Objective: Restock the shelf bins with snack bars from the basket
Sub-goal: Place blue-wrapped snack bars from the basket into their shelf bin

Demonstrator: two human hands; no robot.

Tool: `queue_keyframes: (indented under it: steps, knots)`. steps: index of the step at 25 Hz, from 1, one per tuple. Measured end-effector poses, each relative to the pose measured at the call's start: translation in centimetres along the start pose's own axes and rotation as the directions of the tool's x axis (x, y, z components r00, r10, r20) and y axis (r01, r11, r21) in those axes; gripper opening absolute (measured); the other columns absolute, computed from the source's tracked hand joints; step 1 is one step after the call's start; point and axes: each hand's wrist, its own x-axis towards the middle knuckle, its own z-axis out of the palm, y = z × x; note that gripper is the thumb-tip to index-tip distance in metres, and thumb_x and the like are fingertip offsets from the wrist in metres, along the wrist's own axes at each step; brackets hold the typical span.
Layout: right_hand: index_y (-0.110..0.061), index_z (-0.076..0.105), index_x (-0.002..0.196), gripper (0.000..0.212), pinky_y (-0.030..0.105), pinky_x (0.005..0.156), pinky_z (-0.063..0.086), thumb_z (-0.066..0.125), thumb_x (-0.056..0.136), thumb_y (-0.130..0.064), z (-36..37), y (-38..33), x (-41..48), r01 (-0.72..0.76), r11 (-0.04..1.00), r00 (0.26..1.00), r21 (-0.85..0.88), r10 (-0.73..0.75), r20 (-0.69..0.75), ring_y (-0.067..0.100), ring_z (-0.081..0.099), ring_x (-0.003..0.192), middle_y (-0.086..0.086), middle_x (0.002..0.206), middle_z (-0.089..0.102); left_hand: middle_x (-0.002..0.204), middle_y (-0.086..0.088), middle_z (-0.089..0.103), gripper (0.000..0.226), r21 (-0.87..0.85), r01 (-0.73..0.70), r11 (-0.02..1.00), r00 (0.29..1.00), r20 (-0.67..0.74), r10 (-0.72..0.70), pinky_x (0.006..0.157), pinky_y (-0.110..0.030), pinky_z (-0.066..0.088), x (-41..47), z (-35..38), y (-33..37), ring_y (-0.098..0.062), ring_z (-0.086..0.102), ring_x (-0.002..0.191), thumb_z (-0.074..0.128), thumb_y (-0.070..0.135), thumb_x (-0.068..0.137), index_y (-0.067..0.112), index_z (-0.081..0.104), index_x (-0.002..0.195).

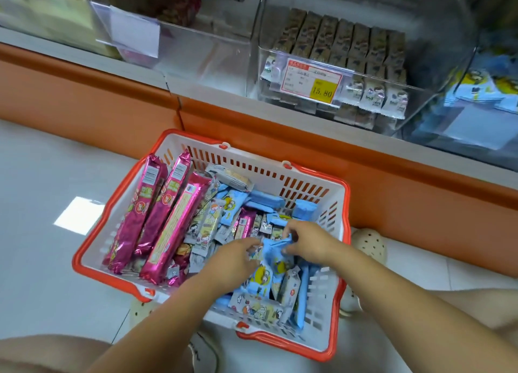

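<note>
Price tag (314, 82) "15.80" on clear bin (372, 78)

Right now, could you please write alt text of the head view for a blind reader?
The left hand and right hand pinch a blue snack packet in a white-and-orange basket of wrapped snacks on the floor, below a clear shelf bin of bars.

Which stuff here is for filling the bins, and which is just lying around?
For the job:
basket
blue bars, pinched by left hand and right hand
pink packs
grey-bar bin
blue-bar bin

Just lying about:
clog beside the basket
price tag
</note>
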Motion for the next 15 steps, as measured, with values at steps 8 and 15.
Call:
queue_keyframes:
  steps: [8, 15]
  knots:
    - [-0.013, 0.059, 0.106, 0.02, 0.044, 0.072, 0.055, 0.062, 0.093, -0.026, -4.5, -1.1, -5.5, 0.08, 0.637, 0.97, 0.767, 0.128, -0.207, 0.027, 0.066, 0.077, 0.016, 0.097, 0.069, 0.098, 0.009, 0.071, 0.018, -0.471, -0.079, 0.878, 0.994, -0.107, 0.032, 0.083, -0.026, 0.053, -0.6, -0.5, 6.3, -0.006, 0.067, 0.089, 0.064, 0.027, 0.091, 0.033, 0.066, 0.108]
    - [-0.028, 0.053, 0.121, 0.049, 0.032, 0.078, 0.057, 0.069, 0.084, -0.002, -5.8, 0.5, -12.3, 0.231, 0.476, 0.932, 0.848, 0.141, -0.333, 0.021, 0.068, 0.085, 0.014, 0.1, 0.068, 0.094, 0.0, 0.075, 0.02, -0.667, -0.175, 0.724, 0.983, -0.162, 0.088, 0.076, -0.038, 0.058, -1.1, 0.3, 14.6, -0.02, 0.071, 0.087, 0.066, 0.018, 0.089, 0.024, 0.067, 0.108]
